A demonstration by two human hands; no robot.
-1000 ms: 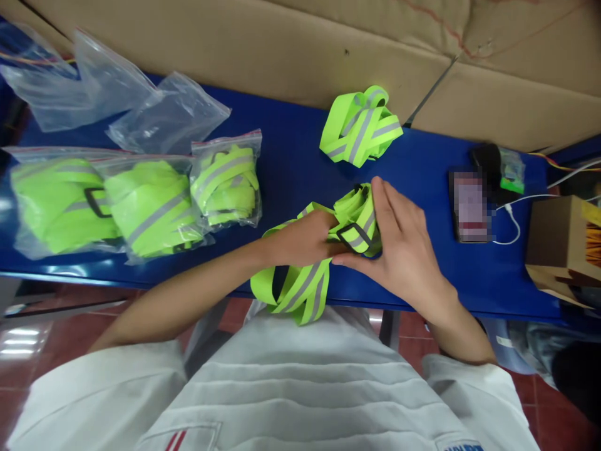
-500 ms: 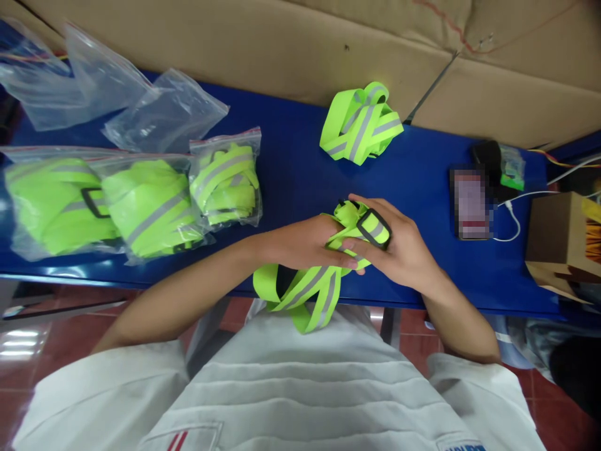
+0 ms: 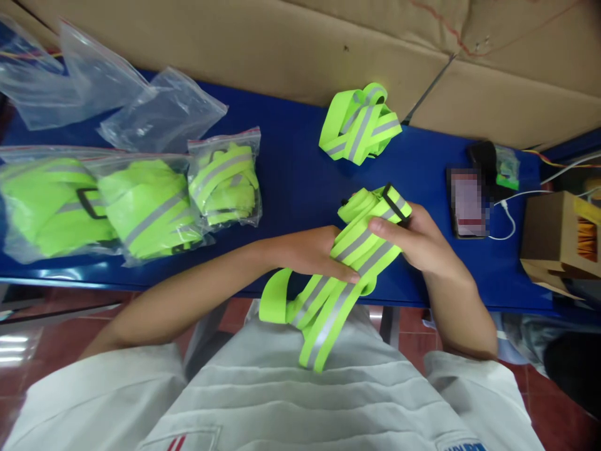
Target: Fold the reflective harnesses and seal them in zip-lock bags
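Both hands grip a neon-yellow reflective strap point(image 3: 357, 243) with grey stripes, folded in layers. My left hand point(image 3: 319, 250) is closed around its middle, thumb lying on top. At the upper end my right hand point(image 3: 413, 235) pinches the folds, thumb over the front, beside a black buckle point(image 3: 394, 203). Loose loops of the strap hang below the left hand, past the table edge and in front of my shirt. Beyond the hands, another bundled reflective strap point(image 3: 360, 125) lies on the blue table point(image 3: 291, 169).
On the left lie several clear zip bags holding neon straps point(image 3: 145, 207), with unfilled plastic bags point(image 3: 164, 109) behind them. To the right are a phone point(image 3: 468, 203) with a white cable and an open cardboard box point(image 3: 547, 235). Brown cardboard point(image 3: 263, 50) lines the back.
The folded strap has been straightened from a tight bunch into a longer flat stack. My right hand has shifted slightly right, and the hanging loops reach lower.
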